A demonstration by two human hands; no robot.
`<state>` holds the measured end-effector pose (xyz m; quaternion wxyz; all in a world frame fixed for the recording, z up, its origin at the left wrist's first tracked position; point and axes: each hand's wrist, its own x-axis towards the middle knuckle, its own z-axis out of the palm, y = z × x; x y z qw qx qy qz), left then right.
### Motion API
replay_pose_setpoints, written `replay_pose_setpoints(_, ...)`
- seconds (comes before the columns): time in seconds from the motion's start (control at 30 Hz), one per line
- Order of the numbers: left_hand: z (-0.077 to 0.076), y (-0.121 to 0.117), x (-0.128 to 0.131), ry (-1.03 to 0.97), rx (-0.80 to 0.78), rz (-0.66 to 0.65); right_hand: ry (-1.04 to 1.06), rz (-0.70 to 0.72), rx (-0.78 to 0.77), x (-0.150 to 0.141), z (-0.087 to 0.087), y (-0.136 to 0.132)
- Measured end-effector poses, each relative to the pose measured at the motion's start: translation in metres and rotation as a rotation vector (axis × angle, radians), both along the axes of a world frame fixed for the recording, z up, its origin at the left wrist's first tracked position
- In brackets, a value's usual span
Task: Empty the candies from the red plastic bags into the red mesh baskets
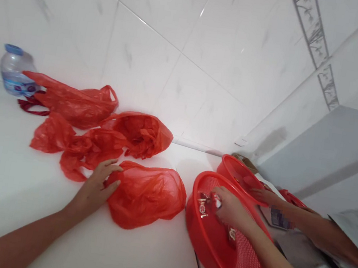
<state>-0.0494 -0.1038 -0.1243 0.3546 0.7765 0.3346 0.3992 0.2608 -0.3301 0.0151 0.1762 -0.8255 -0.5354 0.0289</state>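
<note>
Now right hand (226, 207) grips wrapped sweets (202, 204) inside red basket (212, 243); left hand (97, 187) rests released on red bag (147, 197).

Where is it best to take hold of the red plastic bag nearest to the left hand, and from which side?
Probably at the crumpled mouth of the red bag, the end that the left hand touches. The rest bulges smooth and full, so a grip from the left side, pinching those gathered folds, looks surest.
</note>
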Motion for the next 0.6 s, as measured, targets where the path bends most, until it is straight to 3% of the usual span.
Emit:
replay_pose_setpoints(0.17, 0.002, -0.001, 0.0, -0.032, 0.016, -0.011, -0.166, 0.16, 0.079, -0.025, 0.038, 0.027)
replay_pose_setpoints(0.27, 0.002, -0.002, 0.002, -0.072, -0.069, 0.026, -0.113, 0.308, 0.1, -0.06, 0.043, 0.049)
replay_pose_setpoints(0.43, 0.005, -0.004, 0.002, -0.097, -0.236, 0.03, -0.121, 0.565, -0.043, -0.101, 0.012, 0.094)
replay_pose_setpoints(0.53, 0.006, -0.004, 0.001, -0.114, -0.232, 0.017, -0.127, 0.618, -0.153, -0.107, -0.009, 0.116)
replay_pose_setpoints(0.6, 0.006, -0.004, 0.001, -0.112, -0.239, -0.001, -0.088, 0.639, -0.216, -0.106, -0.013, 0.124)
